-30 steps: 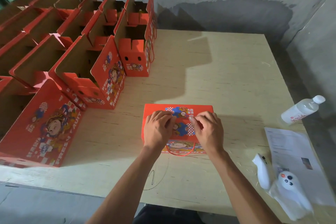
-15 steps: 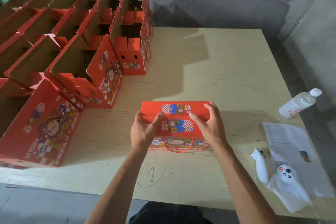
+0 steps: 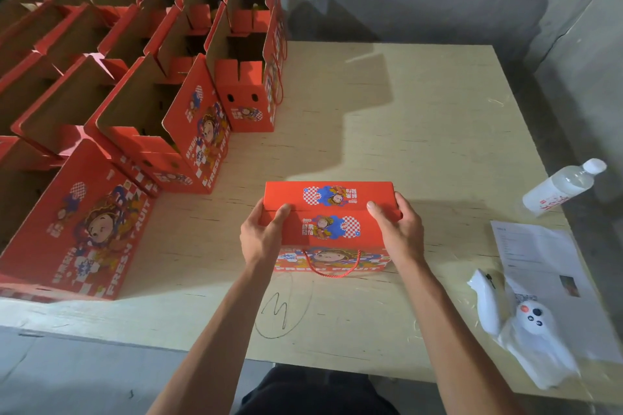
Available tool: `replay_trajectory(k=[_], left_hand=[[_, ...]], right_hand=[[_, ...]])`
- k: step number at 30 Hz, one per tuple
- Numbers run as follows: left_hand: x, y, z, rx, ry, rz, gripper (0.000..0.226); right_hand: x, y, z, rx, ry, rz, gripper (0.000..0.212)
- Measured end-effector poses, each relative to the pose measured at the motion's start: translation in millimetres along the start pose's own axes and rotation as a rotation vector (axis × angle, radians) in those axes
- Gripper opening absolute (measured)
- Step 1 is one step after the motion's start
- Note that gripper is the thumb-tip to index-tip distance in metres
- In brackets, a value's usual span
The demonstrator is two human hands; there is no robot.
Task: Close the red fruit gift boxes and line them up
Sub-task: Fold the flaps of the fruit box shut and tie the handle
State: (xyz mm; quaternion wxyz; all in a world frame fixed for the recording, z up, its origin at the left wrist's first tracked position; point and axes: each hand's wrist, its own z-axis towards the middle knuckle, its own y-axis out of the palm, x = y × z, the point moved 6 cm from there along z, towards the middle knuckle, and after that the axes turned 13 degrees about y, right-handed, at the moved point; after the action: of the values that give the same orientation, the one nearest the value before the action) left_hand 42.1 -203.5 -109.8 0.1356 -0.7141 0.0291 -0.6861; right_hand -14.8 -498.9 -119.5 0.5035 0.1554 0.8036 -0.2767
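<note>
A closed red fruit gift box (image 3: 328, 212) with cartoon prints and a red cord handle stands on the plywood table (image 3: 421, 118), near the front middle. My left hand (image 3: 261, 234) grips its left end, thumb on the lid. My right hand (image 3: 399, 229) grips its right end, thumb on the lid. Several open red gift boxes (image 3: 161, 131) with raised flaps stand in rows on the left side, reaching back to the wall.
A clear plastic bottle (image 3: 563, 187) lies at the right edge. A printed sheet (image 3: 539, 256) and two white controllers (image 3: 505, 310) in plastic wrap lie at the front right. A pencil scribble (image 3: 281, 310) marks the table in front of the box. Concrete walls stand behind and to the right.
My hands left the lid's middle, where they were pressing the flaps, and went to the box's two ends. The box now stands slightly further from me.
</note>
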Motion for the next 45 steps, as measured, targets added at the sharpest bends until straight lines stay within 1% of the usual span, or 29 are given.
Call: replay_trajectory(k=[3, 6, 8, 11, 13, 15, 16, 17, 18, 19, 20, 21, 22, 24, 25, 26, 28, 30, 32, 33, 35, 37, 38, 39, 41, 43, 45], left_hand=[[1, 2, -2, 0.022, 0.027, 0.017, 0.041], [-3, 3, -3, 0.03, 0.036, 0.013, 0.039], [-7, 4, -2, 0.032, 0.021, -0.012, 0.04], [-10, 2, 5, 0.062, -0.024, -0.033, 0.04], [-9, 0, 16, 0.063, -0.028, -0.016, 0.043], [-5, 3, 33, 0.031, -0.031, -0.001, 0.047], [-1, 7, 45, 0.003, -0.031, 0.006, 0.046], [4, 12, 56, -0.025, -0.021, 0.025, 0.043], [10, 17, 67, -0.04, 0.0, 0.056, 0.042], [15, 22, 76, -0.036, 0.018, 0.08, 0.04], [19, 26, 83, -0.004, 0.027, 0.091, 0.036], [20, 30, 86, 0.046, 0.021, 0.087, 0.035], [21, 34, 86, 0.101, -0.004, 0.064, 0.041], [14, 42, 74, 0.174, -0.099, -0.026, 0.064], [10, 47, 66, 0.185, -0.13, -0.073, 0.071], [7, 50, 57, 0.179, -0.143, -0.116, 0.068], [1, 52, 43, 0.125, -0.133, -0.167, 0.051], [-4, 44, 37, 0.072, -0.116, -0.167, 0.041], [-7, 31, 38, 0.041, -0.114, -0.122, 0.033], [-9, 24, 39, 0.033, -0.129, -0.08, 0.033], [-10, 14, 38, 0.005, -0.189, 0.0, 0.045], [-9, 8, 34, -0.037, -0.26, 0.055, 0.061], [-8, 3, 31, -0.06, -0.284, 0.073, 0.065], [-4, -1, 27, -0.094, -0.291, 0.09, 0.064], [9, -9, 22, -0.181, -0.227, 0.139, 0.058], [34, -13, 15, -0.235, -0.094, 0.171, 0.046], [73, -10, 10, -0.249, 0.043, 0.114, 0.039]], right_hand=[[6, -4, 4, -0.036, 0.007, 0.068, 0.049], [12, -6, 8, -0.102, 0.028, 0.145, 0.042], [14, -9, 13, -0.106, 0.04, 0.159, 0.047], [11, -13, 22, -0.102, 0.057, 0.117, 0.052], [9, -18, 25, -0.114, 0.078, 0.103, 0.063], [2, -24, 26, -0.137, 0.113, -0.017, 0.081], [-2, -26, 26, -0.15, 0.107, -0.134, 0.084], [-5, -27, 25, -0.155, 0.088, -0.25, 0.08], [-8, -29, 22, -0.143, 0.065, -0.346, 0.069], [-11, -30, 18, -0.111, 0.041, -0.423, 0.051], [-14, -32, 13, -0.076, 0.027, -0.488, 0.042], [-16, -34, 10, -0.039, 0.021, -0.552, 0.051], [-17, -36, 7, -0.009, 0.024, -0.621, 0.064], [-21, -34, 2, 0.038, 0.009, -0.757, 0.078], [-22, -30, 2, 0.035, 0.008, -0.802, 0.082], [-21, -24, 1, 0.022, 0.004, -0.827, 0.084], [-18, -9, 1, -0.039, 0.021, -0.839, 0.088], [-11, 9, -1, -0.169, 0.074, -0.765, 0.088], [-7, 32, -8, -0.283, 0.121, -0.583, 0.078], [-5, 44, -11, -0.318, 0.147, -0.479, 0.072], [-2, 62, -18, -0.333, 0.215, -0.275, 0.063], [1, 71, -18, -0.323, 0.324, -0.097, 0.053], [0, 72, -19, -0.317, 0.371, -0.021, 0.046], [-3, 72, -18, -0.303, 0.394, 0.029, 0.042], [-20, 71, -18, -0.245, 0.351, 0.053, 0.03], [-47, 74, -22, -0.213, 0.222, 0.047, 0.034], [-81, 86, -35, -0.264, 0.052, 0.044, 0.031]])
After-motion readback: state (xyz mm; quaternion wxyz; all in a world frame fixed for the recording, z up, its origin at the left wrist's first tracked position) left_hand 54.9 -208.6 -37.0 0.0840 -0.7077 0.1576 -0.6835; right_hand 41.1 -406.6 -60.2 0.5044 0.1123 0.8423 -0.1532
